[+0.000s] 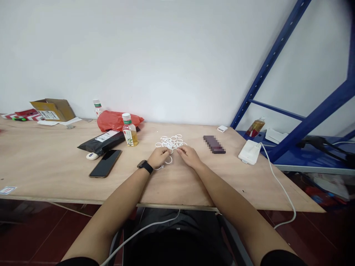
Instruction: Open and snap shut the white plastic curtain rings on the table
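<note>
A dark shirt (pixel 177 247) fills the bottom of the view, with a white cable (pixel 141 231) draped across it, and two bare forearms reach out over a plywood tabletop (pixel 55 162). The left grip (pixel 158 157), with a black smartwatch (pixel 145 166) on its wrist, and the right grip (pixel 189 156) sit close together but not touching, both curled in at the near edge of a tangle of thin white rings (pixel 171 142). Both grips touch the tangle, which lies just beyond and partly between them. The backs of the hands hide the fingertips, so I can't tell whether either is clamped on a ring. One loop hangs out below the grips. With a snarl this loose, light fingertip work looks wiser than pulling, teasing one ring at a time so the others don't tighten.

Left of the left grip lie a black smartphone (pixel 105 163) and a black mailer bag (pixel 101 145), with a bottle of yellow drink (pixel 130 130) beyond. Further out sit a red plastic bag (pixel 116 120) and a cardboard box (pixel 52 110). Right of the right grip are a blurred dark flat object (pixel 214 144) and a white charger (pixel 249 152), then a blue metal shelf rack (pixel 269 70).
</note>
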Demonstrator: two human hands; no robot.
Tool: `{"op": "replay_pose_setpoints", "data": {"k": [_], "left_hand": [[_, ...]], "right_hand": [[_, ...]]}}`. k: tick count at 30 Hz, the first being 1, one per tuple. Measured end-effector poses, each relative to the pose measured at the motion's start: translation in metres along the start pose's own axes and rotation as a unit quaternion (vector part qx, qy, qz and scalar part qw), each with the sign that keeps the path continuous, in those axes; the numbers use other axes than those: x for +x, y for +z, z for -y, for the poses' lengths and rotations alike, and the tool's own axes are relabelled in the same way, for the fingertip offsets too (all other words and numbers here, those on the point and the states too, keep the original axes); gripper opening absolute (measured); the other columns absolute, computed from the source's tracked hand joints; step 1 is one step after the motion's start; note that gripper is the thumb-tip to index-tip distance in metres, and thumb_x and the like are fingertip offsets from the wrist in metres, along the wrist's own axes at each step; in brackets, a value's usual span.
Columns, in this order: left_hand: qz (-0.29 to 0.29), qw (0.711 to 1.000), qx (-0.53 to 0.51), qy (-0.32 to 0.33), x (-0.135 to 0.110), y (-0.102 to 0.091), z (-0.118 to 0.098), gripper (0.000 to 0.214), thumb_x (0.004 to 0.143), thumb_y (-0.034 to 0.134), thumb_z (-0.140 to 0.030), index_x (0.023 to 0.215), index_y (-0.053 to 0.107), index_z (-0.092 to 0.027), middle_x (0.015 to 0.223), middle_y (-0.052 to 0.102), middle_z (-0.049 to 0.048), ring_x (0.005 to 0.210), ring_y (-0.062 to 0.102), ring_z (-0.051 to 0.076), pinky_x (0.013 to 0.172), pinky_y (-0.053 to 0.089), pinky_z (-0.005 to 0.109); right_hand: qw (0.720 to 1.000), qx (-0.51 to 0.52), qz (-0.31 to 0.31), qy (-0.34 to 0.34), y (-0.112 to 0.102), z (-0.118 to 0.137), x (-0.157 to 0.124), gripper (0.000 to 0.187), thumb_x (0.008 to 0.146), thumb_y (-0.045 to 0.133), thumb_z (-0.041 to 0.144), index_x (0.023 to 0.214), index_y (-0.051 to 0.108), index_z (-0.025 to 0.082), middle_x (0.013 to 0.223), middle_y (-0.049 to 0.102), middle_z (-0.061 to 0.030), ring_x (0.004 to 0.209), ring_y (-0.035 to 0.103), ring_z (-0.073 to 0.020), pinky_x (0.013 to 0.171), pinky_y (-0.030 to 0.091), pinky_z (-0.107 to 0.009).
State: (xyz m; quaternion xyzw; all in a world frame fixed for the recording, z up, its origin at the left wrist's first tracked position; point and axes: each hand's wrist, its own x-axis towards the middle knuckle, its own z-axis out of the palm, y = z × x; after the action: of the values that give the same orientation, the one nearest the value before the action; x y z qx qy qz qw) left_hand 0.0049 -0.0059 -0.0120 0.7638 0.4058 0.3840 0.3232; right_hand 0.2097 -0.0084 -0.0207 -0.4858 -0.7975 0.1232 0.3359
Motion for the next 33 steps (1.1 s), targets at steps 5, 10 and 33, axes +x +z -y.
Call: {"op": "replay_pose_setpoints", "data": {"k": [5,10,33], "left_hand": [[0.085,0.989,0.092,0.080,-0.002,0.002,0.003,0.017,0.074,0.061,-0.030,0.063,0.067,-0.018,0.071,0.063,0.0037,0.077,0.055,0.017,0.075,0.043,0.028],[0.091,0.991,0.088,0.038,-0.003,0.004,0.007,0.024,0.080,0.059,-0.037,0.071,0.069,-0.017,0.065,0.063,0.0010,0.061,0.053,0.014,0.059,0.039,0.025],[-0.010,0.997,0.062,0.039,0.000,0.011,0.013,0.036,0.081,0.061,-0.033,0.113,0.063,-0.018,0.090,0.067,0.0033,0.069,0.058,0.014,0.064,0.046,0.025]], "right_hand": [[0.982,-0.163,-0.016,0.096,0.005,-0.019,0.005,0.041,0.087,0.059,0.029,0.127,0.058,0.024,0.124,0.058,-0.0131,0.110,0.051,-0.0285,0.092,0.037,-0.038],[0.980,-0.175,0.006,0.090,0.008,-0.020,0.004,0.028,0.087,0.059,0.029,0.115,0.066,0.028,0.119,0.060,-0.0095,0.110,0.049,-0.0288,0.091,0.036,-0.040],[0.992,0.052,-0.109,0.034,0.007,-0.018,0.010,0.030,0.088,0.047,0.017,0.109,0.067,0.019,0.111,0.065,-0.0095,0.104,0.059,-0.0195,0.093,0.045,-0.033]]}}
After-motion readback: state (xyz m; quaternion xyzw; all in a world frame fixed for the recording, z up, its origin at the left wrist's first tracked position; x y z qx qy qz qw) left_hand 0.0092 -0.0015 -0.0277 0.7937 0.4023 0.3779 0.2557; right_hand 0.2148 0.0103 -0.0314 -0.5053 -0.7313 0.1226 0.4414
